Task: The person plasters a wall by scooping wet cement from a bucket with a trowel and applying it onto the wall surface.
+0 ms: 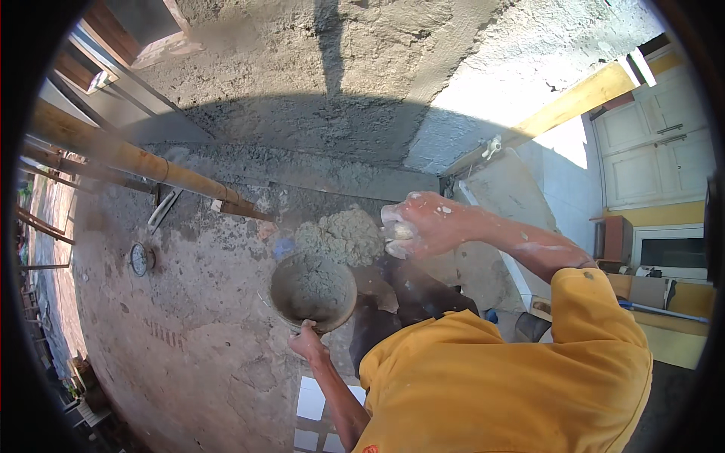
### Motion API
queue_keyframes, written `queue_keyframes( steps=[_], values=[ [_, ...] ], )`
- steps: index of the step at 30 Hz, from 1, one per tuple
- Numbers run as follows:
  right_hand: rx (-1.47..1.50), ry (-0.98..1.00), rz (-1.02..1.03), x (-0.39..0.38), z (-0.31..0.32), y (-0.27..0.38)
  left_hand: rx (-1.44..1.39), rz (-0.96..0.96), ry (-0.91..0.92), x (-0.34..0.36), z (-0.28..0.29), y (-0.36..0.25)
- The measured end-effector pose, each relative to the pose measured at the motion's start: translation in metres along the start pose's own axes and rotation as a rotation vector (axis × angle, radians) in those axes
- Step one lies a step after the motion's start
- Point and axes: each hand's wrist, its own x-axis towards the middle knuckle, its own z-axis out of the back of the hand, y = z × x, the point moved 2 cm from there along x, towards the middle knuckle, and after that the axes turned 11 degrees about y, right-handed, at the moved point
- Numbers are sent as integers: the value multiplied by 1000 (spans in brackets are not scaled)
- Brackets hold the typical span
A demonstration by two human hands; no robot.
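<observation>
You seem to be at the scooping step: your left hand [310,345] pinches the rim of the bowl [345,308], just in front of the mortar heap [340,235]. Your right hand [432,225] is curled, its hold unclear. Next calls for keeping the bowl steady.

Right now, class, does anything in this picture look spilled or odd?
Grey spatter blotches the brownish floor left of the mortar heap. It looks spilled, being scattered outside the bucket.

Mortar heap [343,235] just beyond the bucket [279,293]
</observation>
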Motion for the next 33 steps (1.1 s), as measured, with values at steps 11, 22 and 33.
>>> queue_keyframes(
  steps=[11, 22, 33],
  values=[
    [85, -254, -329, -26, 239, -213, 159, 199, -496, -7, 79, 48],
    [-268, -92, -163, -3, 107, -153, 207, 40, -224, 0, -18, 28],
    [-495, -198, 120, 96, -127, -43, 576, -213, 305, -21, -148, -67]
  ],
)
